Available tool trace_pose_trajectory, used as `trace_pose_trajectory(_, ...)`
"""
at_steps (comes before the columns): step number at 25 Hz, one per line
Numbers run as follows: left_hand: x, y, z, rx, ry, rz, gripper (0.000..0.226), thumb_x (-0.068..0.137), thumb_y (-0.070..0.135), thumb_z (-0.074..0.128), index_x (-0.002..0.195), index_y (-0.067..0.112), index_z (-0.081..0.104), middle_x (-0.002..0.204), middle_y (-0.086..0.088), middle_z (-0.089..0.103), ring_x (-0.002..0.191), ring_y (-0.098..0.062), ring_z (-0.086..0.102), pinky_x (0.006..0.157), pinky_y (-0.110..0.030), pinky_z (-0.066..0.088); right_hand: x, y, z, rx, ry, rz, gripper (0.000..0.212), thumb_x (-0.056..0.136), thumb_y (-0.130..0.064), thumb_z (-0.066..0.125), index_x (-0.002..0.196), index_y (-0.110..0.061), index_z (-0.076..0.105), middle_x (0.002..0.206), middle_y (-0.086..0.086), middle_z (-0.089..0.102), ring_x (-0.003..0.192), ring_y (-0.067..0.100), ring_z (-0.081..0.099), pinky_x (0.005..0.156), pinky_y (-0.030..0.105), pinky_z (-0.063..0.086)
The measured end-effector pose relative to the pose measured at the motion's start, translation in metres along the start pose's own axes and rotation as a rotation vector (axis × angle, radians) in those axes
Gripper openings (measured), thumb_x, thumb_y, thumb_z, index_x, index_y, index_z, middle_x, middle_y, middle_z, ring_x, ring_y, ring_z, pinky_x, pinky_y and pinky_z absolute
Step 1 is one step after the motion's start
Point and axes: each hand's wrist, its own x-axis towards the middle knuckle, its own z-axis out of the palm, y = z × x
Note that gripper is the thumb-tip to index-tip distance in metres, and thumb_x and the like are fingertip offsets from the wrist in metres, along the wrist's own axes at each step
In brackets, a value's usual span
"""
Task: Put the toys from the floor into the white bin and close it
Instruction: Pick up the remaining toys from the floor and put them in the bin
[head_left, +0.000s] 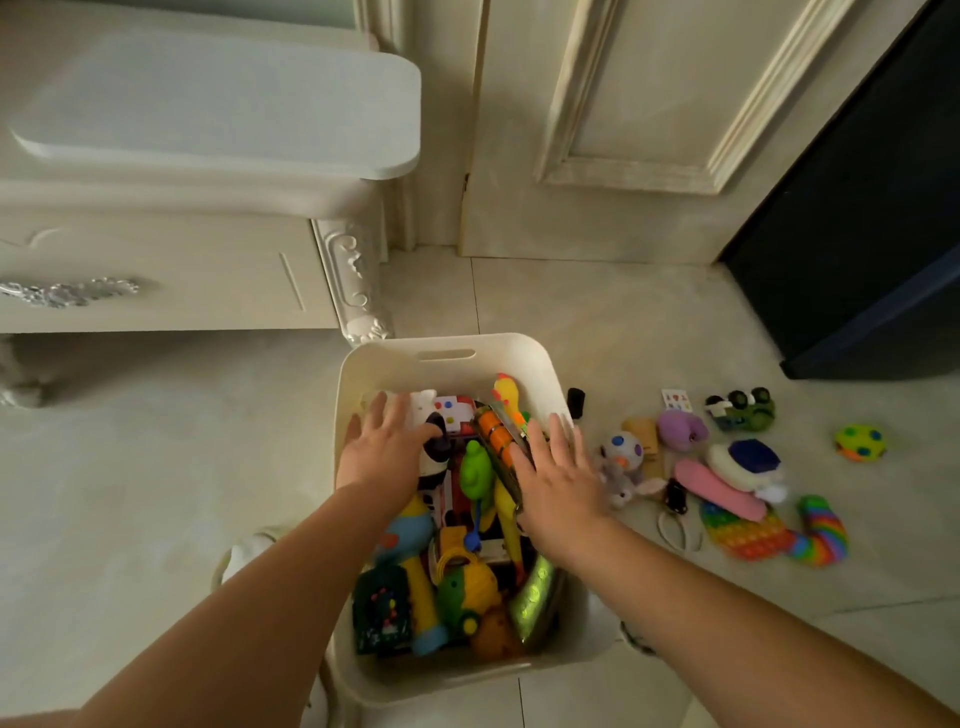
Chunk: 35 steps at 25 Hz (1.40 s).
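Observation:
The white bin (447, 353) stands open on the floor, packed with several toys such as a green frog (475, 470), a yellow rubber chicken (506, 397) and a panda (435, 457). My left hand (382, 449) lies flat with fingers spread on the toys at the bin's left side, touching the panda. My right hand (558, 480) rests open on an orange and dark toy (496, 434) at the bin's right rim. Several toys lie on the floor to the right: a rainbow pop pad (745, 532), a pink toy (714, 488), a green car (743, 408), a spotted ball (860, 441).
A white ornate cabinet (171, 270) stands at the left, close behind the bin. A cream door (623, 130) fills the back wall and a dark blue box (857, 234) sits at the right. A white object (244, 551), partly hidden by my left arm, lies beside the bin.

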Motion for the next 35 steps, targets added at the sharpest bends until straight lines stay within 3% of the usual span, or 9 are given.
trace_pose_trajectory(4, -0.003, -0.003, -0.004, -0.105, -0.035, -0.033, 0.061, 0.084, 0.010, 0.060, 0.129, 0.048, 0.046, 0.152, 0.002, 0.013, 0.142, -0.028, 0.018, 0.105, -0.046, 0.042, -0.012, -0.004, 0.029, -0.129, 0.090, 0.026, 0.072, 0.099, -0.046, 0.029, 0.153, -0.013, -0.005, 0.158, 0.027, -0.010, 0.143, 0.048, -0.014, 0.112, 0.058, -0.018)
trace_pose_trajectory(8, -0.009, 0.001, -0.011, -0.239, -0.051, -0.073, 0.045, 0.083, 0.031, 0.063, 0.126, 0.040, 0.051, 0.153, 0.003, 0.011, 0.132, -0.027, 0.034, 0.095, -0.039, 0.049, -0.007, 0.000, 0.025, -0.025, 0.183, -0.037, 0.070, 0.088, -0.040, 0.053, 0.151, -0.019, 0.028, 0.156, 0.023, 0.024, 0.144, 0.050, 0.002, 0.116, 0.057, -0.010)
trace_pose_trajectory(11, -0.012, 0.004, -0.005, -0.257, -0.052, -0.076, 0.048, 0.081, 0.031, 0.070, 0.123, 0.030, 0.047, 0.153, -0.001, 0.002, 0.119, -0.030, 0.048, 0.089, -0.036, 0.052, -0.002, 0.004, 0.016, 0.102, 0.173, -0.071, 0.076, 0.084, -0.028, 0.059, 0.151, -0.028, 0.023, 0.155, 0.013, 0.030, 0.145, 0.048, 0.009, 0.115, 0.054, -0.011)
trace_pose_trajectory(16, -0.009, 0.005, 0.006, -0.259, -0.053, -0.087, 0.063, 0.079, 0.008, 0.072, 0.126, 0.029, 0.036, 0.156, -0.004, -0.011, 0.109, -0.030, 0.059, 0.084, -0.035, 0.055, -0.001, -0.009, 0.029, 0.143, 0.352, -0.153, 0.076, 0.062, -0.004, 0.074, 0.133, -0.022, 0.054, 0.111, 0.010, 0.063, 0.106, 0.034, 0.060, 0.105, 0.049, 0.042)
trace_pose_trajectory(19, -0.010, 0.006, 0.007, -0.268, -0.047, -0.089, 0.063, 0.079, 0.005, 0.071, 0.128, 0.028, 0.037, 0.157, -0.005, -0.011, 0.108, -0.029, 0.060, 0.083, -0.033, 0.054, 0.002, -0.009, 0.033, 0.123, 0.319, -0.093, 0.064, 0.068, -0.009, 0.075, 0.129, -0.022, 0.059, 0.124, 0.017, 0.061, 0.117, 0.038, 0.056, 0.100, 0.047, 0.046)
trace_pose_trajectory(23, -0.010, 0.005, 0.006, -0.241, -0.053, -0.066, 0.061, 0.084, 0.006, 0.066, 0.131, 0.032, 0.037, 0.158, -0.003, -0.011, 0.114, -0.029, 0.056, 0.083, -0.034, 0.054, -0.009, -0.010, 0.036, -0.074, 0.087, -0.069, 0.062, 0.097, -0.029, 0.037, 0.153, -0.018, 0.013, 0.158, 0.027, 0.000, 0.145, 0.046, -0.007, 0.115, 0.059, -0.003)
trace_pose_trajectory(25, -0.012, 0.009, 0.001, -0.238, -0.072, -0.089, 0.056, 0.087, 0.010, 0.061, 0.132, 0.036, 0.040, 0.159, -0.001, -0.010, 0.122, -0.031, 0.047, 0.090, -0.039, 0.051, -0.011, -0.011, 0.034, -0.141, 0.072, -0.083, 0.063, 0.099, -0.032, 0.029, 0.154, -0.017, 0.002, 0.158, 0.026, -0.011, 0.144, 0.046, -0.016, 0.114, 0.061, -0.009)
trace_pose_trajectory(30, -0.006, 0.039, -0.020, -0.271, 0.033, -0.091, 0.049, 0.091, 0.023, 0.055, 0.138, 0.032, 0.046, 0.161, -0.003, 0.004, 0.145, -0.032, 0.012, 0.112, -0.049, 0.030, -0.008, -0.008, 0.014, 0.174, 0.244, -0.102, 0.050, 0.092, -0.021, 0.044, 0.142, -0.019, 0.039, 0.156, 0.020, 0.023, 0.148, 0.040, 0.005, 0.117, 0.055, 0.005)
trace_pose_trajectory(35, 0.012, 0.118, -0.047, -0.481, 0.207, 0.061, 0.040, 0.094, 0.019, 0.048, 0.133, 0.026, 0.053, 0.157, -0.001, 0.025, 0.141, -0.028, 0.026, 0.112, -0.042, 0.031, -0.012, 0.056, -0.006, 0.661, 0.597, 0.189, 0.040, 0.092, -0.009, 0.048, 0.131, -0.014, 0.052, 0.141, 0.011, 0.047, 0.138, 0.031, 0.034, 0.115, 0.042, 0.027)
